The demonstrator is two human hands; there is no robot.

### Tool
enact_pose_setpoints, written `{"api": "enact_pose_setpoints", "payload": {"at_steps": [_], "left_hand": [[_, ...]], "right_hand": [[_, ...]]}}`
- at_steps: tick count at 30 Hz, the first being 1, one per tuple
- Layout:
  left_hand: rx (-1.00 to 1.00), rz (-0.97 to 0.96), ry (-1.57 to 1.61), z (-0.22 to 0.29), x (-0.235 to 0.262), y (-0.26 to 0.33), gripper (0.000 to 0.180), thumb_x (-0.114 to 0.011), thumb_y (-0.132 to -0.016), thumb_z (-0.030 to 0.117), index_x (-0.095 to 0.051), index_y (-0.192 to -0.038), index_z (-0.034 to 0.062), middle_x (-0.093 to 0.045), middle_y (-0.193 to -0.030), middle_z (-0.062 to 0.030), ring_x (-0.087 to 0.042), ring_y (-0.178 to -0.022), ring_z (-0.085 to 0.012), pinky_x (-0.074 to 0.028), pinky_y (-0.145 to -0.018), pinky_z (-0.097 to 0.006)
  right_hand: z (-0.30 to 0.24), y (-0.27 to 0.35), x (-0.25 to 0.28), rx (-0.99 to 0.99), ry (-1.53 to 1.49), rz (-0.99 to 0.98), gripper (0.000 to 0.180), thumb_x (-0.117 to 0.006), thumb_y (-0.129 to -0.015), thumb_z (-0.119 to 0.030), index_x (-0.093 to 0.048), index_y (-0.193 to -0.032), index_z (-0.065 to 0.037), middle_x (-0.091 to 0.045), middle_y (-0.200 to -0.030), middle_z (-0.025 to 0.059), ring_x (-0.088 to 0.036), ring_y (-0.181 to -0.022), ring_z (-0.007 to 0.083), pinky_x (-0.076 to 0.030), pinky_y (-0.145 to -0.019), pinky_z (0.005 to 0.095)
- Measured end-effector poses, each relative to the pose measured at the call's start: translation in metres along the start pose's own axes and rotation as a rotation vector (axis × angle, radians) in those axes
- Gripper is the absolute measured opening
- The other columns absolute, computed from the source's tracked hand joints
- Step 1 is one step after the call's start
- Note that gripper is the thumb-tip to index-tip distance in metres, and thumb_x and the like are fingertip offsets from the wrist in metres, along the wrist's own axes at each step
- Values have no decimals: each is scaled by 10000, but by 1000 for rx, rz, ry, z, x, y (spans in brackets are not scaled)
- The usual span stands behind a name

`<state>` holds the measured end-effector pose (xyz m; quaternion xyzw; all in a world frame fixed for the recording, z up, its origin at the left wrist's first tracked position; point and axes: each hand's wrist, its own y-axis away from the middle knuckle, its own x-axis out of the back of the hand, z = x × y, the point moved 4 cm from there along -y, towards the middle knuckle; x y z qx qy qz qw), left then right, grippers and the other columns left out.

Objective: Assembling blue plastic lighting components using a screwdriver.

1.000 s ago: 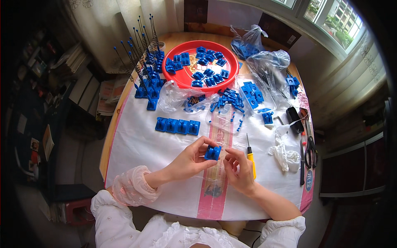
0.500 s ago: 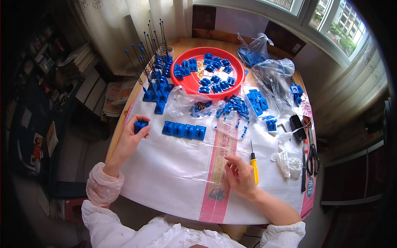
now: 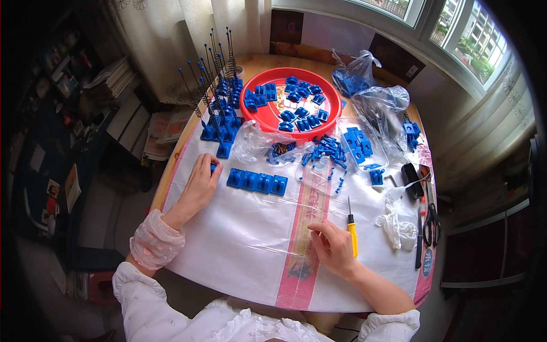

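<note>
The left hand (image 3: 196,185) reaches to nine o'clock on the tabletop (image 3: 239,251), its grip pinching a small blue plastic part (image 3: 213,167) beside the row of blue blocks (image 3: 257,182). The right hand (image 3: 335,248) rests at five o'clock, fingers loosely curled on nothing — a yellow-handled screwdriver (image 3: 352,228) just beside it. Clear plastic bags (image 3: 380,105) lie at one o'clock, past the red tray (image 3: 272,119).

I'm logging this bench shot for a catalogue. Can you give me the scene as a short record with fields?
Setting: table under a white plastic sheet
Left hand: flat on the sheet, covering a small blue part
Right hand: on the sheet beside a yellow-handled screwdriver, not holding it
Nearby: row of blue blocks
Far side: red tray of blue parts, blue bases with upright rods
Right edge: scissors
</note>
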<state>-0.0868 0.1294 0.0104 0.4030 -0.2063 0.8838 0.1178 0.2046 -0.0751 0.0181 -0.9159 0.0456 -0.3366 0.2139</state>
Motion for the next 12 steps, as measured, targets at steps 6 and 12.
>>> {"api": "enact_pose_setpoints", "payload": {"at_steps": [6, 12], "left_hand": [[-61, 3, -144, 11, -8, -3, 245, -548, -1008, 195, -514, -1143, -7, -527, -1116, -208, -504, -1090, -368, -403, -981, -437], [52, -65, 33, 4, 16, 10, 415, -611, -975, 189, -481, -1314, -12, -522, -1243, -212, -475, -1241, -357, -370, -1065, -438]], "right_hand": [[4, 2, -1, 17, 33, -34, 151, -662, -855, 46, -663, -981, -38, -605, -745, 50, -554, -504, 133, -420, -456, 258], [4, 2, -1, -32, 53, -83, 130, -648, -852, -8, -643, -968, -67, -599, -761, 83, -617, -594, 263, -475, -528, 375]]}}
